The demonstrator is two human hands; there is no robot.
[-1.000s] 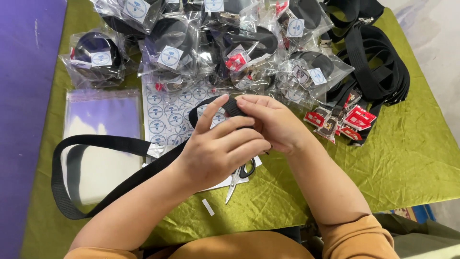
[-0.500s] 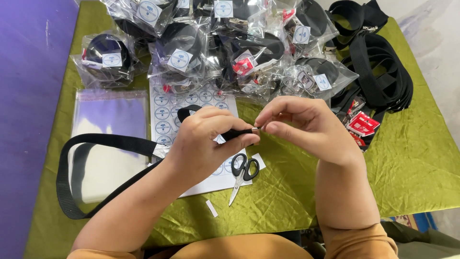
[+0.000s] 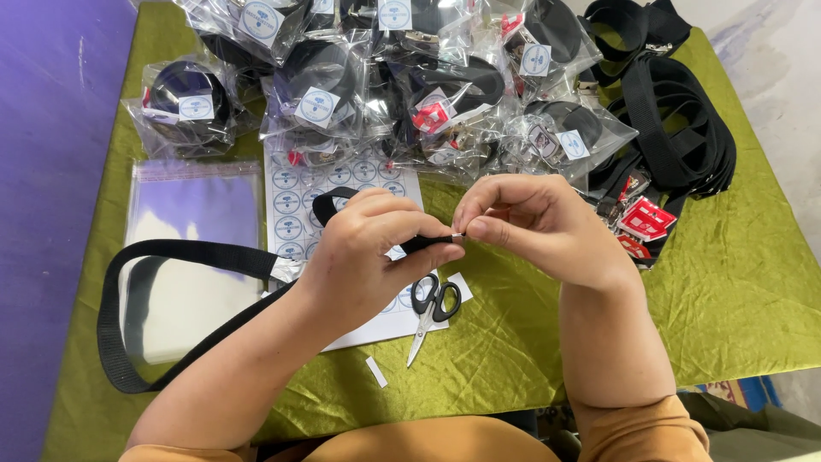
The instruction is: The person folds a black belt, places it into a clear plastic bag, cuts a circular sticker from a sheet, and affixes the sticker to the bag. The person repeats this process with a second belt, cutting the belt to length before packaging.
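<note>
left hand gripping black strap end; right hand pinching small metal piece at strap tip. scissors lying near table's front edge.

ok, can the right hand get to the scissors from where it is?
Probably yes. The scissors lie in the open on the sticker sheet, just below the right hand, with nothing on top of them. But its fingers are pinching a small piece at the black strap end, so they're occupied.

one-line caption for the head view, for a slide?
Left hand grips a black strap while right hand pinches its end above scissors on a green cloth.
</note>
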